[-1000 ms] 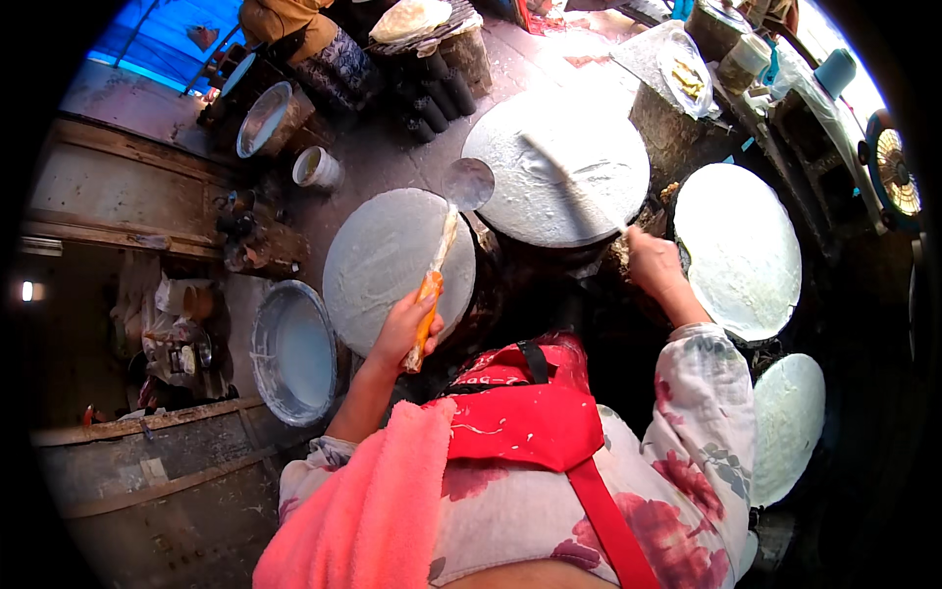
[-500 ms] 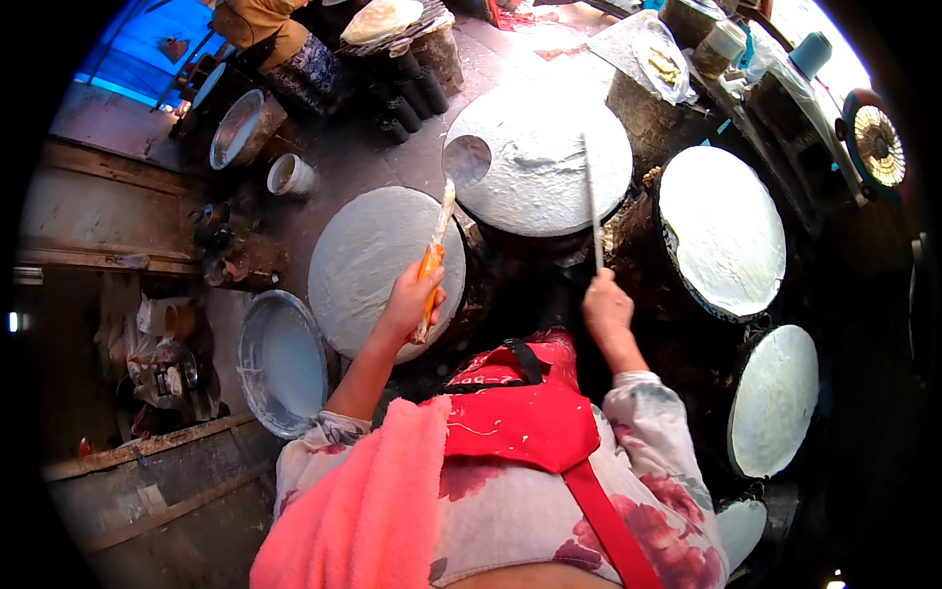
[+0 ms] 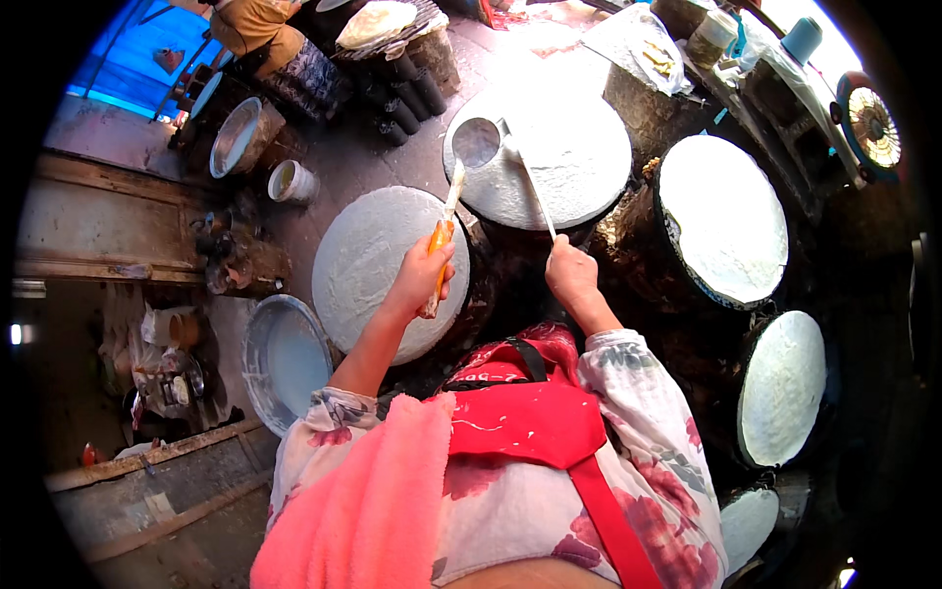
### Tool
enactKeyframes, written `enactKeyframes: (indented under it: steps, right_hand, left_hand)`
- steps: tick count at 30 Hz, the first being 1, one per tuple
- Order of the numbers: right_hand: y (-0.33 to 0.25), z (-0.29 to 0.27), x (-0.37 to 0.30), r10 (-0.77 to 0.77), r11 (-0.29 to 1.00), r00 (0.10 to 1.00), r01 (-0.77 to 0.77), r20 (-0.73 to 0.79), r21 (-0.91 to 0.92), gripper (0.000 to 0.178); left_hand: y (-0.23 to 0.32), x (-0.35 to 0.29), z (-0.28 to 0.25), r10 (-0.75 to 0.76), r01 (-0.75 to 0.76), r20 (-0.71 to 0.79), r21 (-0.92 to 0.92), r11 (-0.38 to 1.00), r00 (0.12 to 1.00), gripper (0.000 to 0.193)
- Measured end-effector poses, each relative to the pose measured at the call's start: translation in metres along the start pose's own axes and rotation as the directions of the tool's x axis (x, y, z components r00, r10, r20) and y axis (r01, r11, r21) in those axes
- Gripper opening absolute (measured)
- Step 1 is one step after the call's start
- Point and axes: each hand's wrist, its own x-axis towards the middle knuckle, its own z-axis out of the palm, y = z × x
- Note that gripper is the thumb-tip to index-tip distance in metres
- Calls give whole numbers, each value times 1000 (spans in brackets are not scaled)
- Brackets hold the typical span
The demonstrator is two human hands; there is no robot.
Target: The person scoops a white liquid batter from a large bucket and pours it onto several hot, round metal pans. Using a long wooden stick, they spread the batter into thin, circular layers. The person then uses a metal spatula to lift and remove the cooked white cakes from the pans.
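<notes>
The right hand (image 3: pixel 572 273) has swung leftward: a second ago it stood off the right side of the middle griddle (image 3: pixel 599 209), and now it is just below that griddle's near rim. Its fingers are curled round the near end of a long thin stick (image 3: pixel 528 182). The stick's far end has crossed from the right part of the middle griddle to the left part, and slants up beside the round cup (image 3: pixel 477 144) of a ladle (image 3: pixel 450 206). Glare washes out the far side there, so whether the stick's tip touches the cup's edge or only passes close to it is hard to say.

The left hand (image 3: pixel 422 275), below and to the left of the middle griddle, is wrapped firmly round the ladle's orange handle (image 3: pixel 441 241). The cup straddled the middle griddle's left edge earlier; now it lies farther in, over the white layer (image 3: pixel 579 147) that coats the top. With both tools over the same patch, this looks like a moment when the two hands work jointly, rather than the stick sweeping alone.

Left of the middle griddle and nearer the person, the left griddle (image 3: pixel 322 294) also wears a white coat, with a basin (image 3: pixel 253 344) of pale liquid beyond it. The right griddle (image 3: pixel 699 286), to the middle one's right, remains coated too.
</notes>
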Motion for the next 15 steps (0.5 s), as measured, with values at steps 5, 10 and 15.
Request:
enactKeyframes:
  steps: [5,10,15]
  right_hand:
    - [47,-18,2,236,971,956,-224,-176,88,19]
    - [-19,21,3,-19,991,999,14,37,134,19]
    - [13,0,-6,153,960,985,-127,-85,251,21]
  left_hand:
    - [6,1,-2,-4,4,-19,22,1000,1000,30]
    - [7,3,1,-30,31,-33,6,1000,999,30]
    - [4,2,-3,-66,64,-29,-65,996,997,28]
